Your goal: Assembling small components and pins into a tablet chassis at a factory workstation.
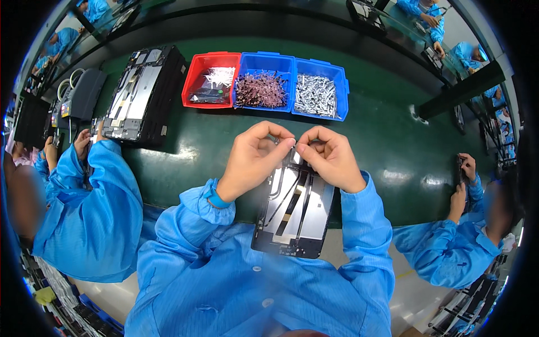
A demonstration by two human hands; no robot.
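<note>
An opened tablet (319,216), with a silvery inner plate and black ribbon cables, lies in front of me, its near end close to my body. Over its far end my two hands meet, thumbs and forefingers pinched. My left hand (254,160) is closed at the fingertips beside the tablet's far left corner. Close against it, my right hand (332,157) pinches too, above the far right corner. Whatever small piece sits between the fingertips is too small and covered to name. A blue band (215,197) circles my left wrist.
Beyond my hands stand a red bin (188,84) with white pieces and black packets, a blue bin (241,66) of brownish small parts and a blue bin (343,92) of silvery parts. Stacked tablets (147,84) rise at left on the green table (387,151). Co-workers sit either side.
</note>
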